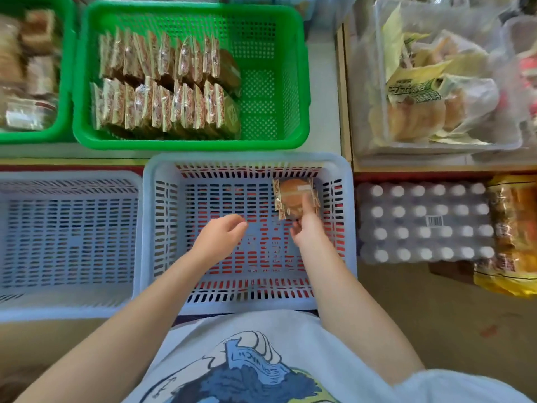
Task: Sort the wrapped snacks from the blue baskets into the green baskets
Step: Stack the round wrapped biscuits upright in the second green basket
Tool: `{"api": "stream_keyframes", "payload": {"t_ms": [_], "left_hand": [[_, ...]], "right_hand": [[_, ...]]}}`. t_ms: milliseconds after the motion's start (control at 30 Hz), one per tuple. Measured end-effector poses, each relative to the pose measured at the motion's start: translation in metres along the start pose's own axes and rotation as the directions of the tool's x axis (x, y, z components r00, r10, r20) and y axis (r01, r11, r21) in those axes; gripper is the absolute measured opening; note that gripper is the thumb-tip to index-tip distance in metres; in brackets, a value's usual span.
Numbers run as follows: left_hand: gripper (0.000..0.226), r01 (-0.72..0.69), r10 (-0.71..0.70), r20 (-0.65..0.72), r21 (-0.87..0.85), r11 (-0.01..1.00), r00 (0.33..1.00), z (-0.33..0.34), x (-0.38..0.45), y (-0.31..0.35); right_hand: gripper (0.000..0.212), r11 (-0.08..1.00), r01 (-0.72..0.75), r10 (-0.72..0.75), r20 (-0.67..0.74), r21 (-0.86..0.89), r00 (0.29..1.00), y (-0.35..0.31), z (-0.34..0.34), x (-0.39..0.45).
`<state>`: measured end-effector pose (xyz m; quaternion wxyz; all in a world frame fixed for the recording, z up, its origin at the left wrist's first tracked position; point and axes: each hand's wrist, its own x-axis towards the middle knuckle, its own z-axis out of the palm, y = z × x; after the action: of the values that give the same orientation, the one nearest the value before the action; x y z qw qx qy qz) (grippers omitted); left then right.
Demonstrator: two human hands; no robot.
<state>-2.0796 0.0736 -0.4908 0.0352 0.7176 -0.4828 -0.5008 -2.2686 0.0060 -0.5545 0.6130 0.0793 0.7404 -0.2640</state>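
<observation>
A blue basket [162, 216] sits right in front of me, and both my hands are inside it. My right hand [308, 228] grips a small stack of clear-wrapped brown snacks [292, 196] at the basket's far right corner, index finger laid across the top packet. My left hand [220, 237] hovers over the bare basket floor, fingers loosely curled, holding nothing. Beyond it stands a green basket [270, 91], its left two thirds filled with two rows of upright wrapped snacks [162, 82]. Its right part is bare.
A second blue basket [66, 237] lies to the left, with nothing in it. Another green basket [65, 82] with wrapped cakes is at far left. To the right are a shrink-wrapped pack of bottles [424, 222], yellow snack bags [514, 234] and a clear bin of bagged pastries [436, 82].
</observation>
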Motion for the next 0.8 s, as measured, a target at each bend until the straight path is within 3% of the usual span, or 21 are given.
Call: {"api": "stream_keyframes", "payload": {"t_ms": [267,367,433,500,600,700,800], "left_hand": [[0.031,0.019,-0.023,-0.054,-0.065,0.998,0.998,-0.004,-0.017,-0.009],[0.031,-0.003,-0.011,-0.15,-0.096,0.995,0.989,-0.013,-0.018,-0.002],[0.045,-0.031,-0.001,-0.18,-0.175,0.984,0.984,-0.02,-0.016,0.005],[0.064,-0.058,0.026,-0.107,-0.306,0.95,0.994,-0.026,-0.014,0.015],[0.052,-0.105,0.092,-0.051,-0.428,0.898,0.994,-0.035,-0.015,0.03],[0.04,-0.177,0.097,-0.185,-0.489,0.854,0.978,-0.053,-0.017,0.038],[0.032,-0.225,0.012,-0.346,-0.584,0.78,0.938,-0.084,-0.017,0.04]], "right_hand": [[0.075,0.999,0.036,-0.038,0.075,0.03,0.996,-0.017,0.025,0.007],[0.059,0.977,0.132,-0.095,0.212,-0.167,0.973,-0.014,0.012,-0.029],[0.048,0.898,0.251,-0.092,0.403,-0.361,0.91,-0.011,-0.001,-0.054],[0.043,0.812,0.357,-0.046,0.56,-0.461,0.827,-0.014,-0.009,-0.078],[0.052,0.763,0.455,-0.048,0.663,-0.458,0.747,-0.026,-0.006,-0.11],[0.06,0.673,0.594,-0.128,0.722,-0.441,0.68,-0.044,0.004,-0.127],[0.062,0.556,0.706,-0.227,0.737,-0.438,0.636,-0.065,0.013,-0.133]]}}
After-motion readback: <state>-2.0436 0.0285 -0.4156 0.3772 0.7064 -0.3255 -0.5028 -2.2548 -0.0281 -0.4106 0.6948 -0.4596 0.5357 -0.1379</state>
